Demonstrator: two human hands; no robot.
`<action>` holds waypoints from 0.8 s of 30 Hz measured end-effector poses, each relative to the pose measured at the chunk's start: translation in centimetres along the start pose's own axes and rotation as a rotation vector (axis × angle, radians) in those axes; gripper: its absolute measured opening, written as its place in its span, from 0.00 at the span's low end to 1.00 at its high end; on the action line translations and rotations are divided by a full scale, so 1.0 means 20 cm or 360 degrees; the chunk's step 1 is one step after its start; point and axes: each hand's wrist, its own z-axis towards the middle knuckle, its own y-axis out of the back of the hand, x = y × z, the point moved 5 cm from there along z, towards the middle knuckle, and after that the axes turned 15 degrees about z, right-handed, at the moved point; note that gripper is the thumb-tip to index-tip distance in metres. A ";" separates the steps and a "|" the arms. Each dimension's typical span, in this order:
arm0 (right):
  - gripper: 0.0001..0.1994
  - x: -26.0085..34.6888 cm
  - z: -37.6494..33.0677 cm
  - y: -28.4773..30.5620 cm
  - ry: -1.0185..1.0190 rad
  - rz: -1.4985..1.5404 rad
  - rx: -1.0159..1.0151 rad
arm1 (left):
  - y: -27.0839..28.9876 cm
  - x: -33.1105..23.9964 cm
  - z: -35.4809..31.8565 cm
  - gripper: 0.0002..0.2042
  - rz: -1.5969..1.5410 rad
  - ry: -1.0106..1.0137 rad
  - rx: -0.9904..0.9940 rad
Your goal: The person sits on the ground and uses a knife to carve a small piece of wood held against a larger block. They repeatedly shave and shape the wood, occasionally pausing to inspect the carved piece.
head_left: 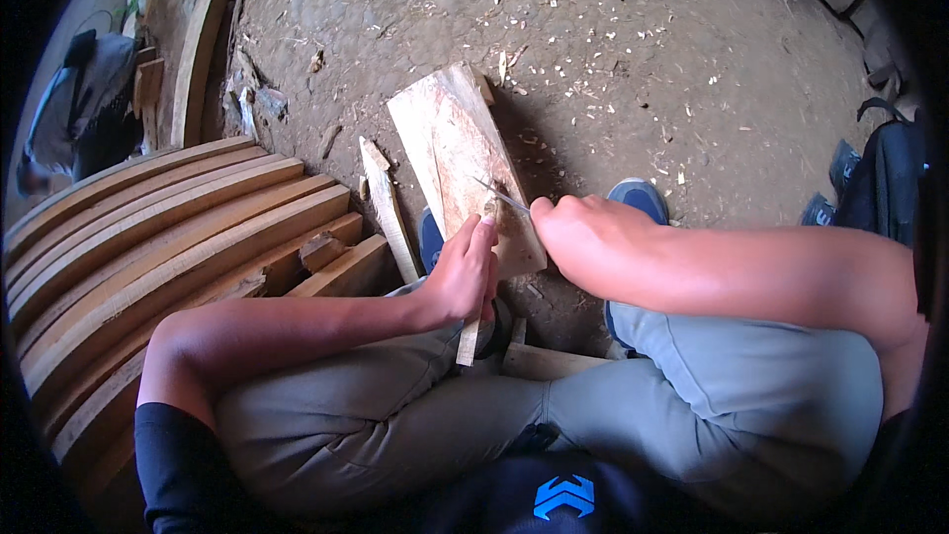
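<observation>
My left hand is closed around a narrow strip of wood, whose lower end sticks out below my palm. The strip's upper end rests over a pale wooden block standing between my feet. In my right hand is a knife, closed in my fist, with its thin blade pointing left. The blade lies across the strip's upper end, just above my left thumb; whether it is cutting in is too small to tell. Both forearms reach in over my bent knees.
Several sawn planks are stacked at my left. A split piece of wood leans beside the block. Wood chips litter the dirt floor. At the right sits a black bag; at far left, a person is partly visible.
</observation>
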 end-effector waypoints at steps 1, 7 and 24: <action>0.11 0.00 0.00 0.01 0.0051 0.0049 -0.0039 | 0.02 0.02 -0.01 0.22 -0.0011 -0.0002 -0.0001; 0.08 -0.04 0.02 0.11 -0.0014 0.0239 -0.0236 | 0.09 0.01 -0.01 0.20 -0.0053 -0.0287 0.0072; 0.07 -0.04 0.00 0.17 0.0034 0.0116 -0.0307 | 0.10 -0.08 -0.04 0.21 -0.0120 -0.0393 0.0037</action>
